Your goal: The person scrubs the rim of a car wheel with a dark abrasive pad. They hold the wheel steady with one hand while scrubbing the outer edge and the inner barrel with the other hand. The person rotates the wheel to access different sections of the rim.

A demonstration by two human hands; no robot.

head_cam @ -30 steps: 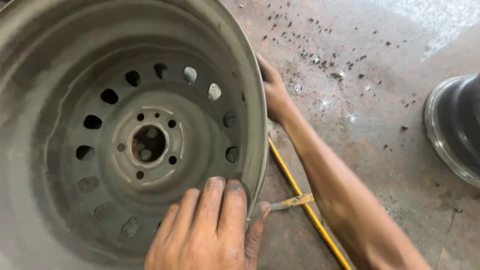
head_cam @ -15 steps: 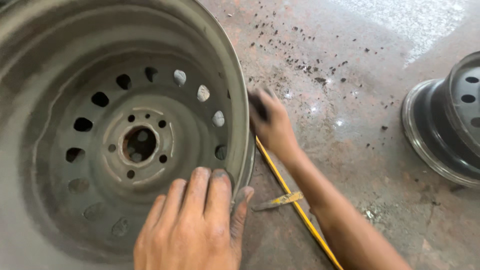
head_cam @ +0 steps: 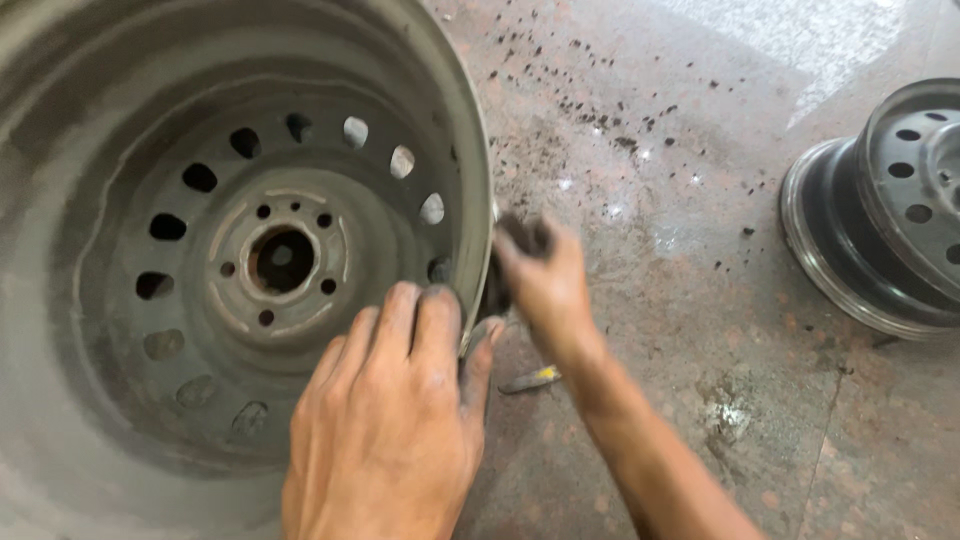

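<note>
Left hand (head_cam: 385,430) clamps steel wheel rim (head_cam: 240,250) edge at 5 o'clock; right hand (head_cam: 548,285), closed on dark abrasive pad (head_cam: 520,240), scrubs outer lip at 3 o'clock. Floor (head_cam: 700,300) gritty; second rim (head_cam: 880,210) well apart.

**Around the work, on the floor**

Far right of the frame: second steel wheel rim (head_cam: 890,205), dark grey, lying tilted, cut off by the edge. Beneath everything, mottled stone floor (head_cam: 700,120), wet and shiny in patches. Upper centre: scattered black specks (head_cam: 610,105). Lower centre: small flat tool with a yellow band (head_cam: 530,379), lying on the floor.
</note>
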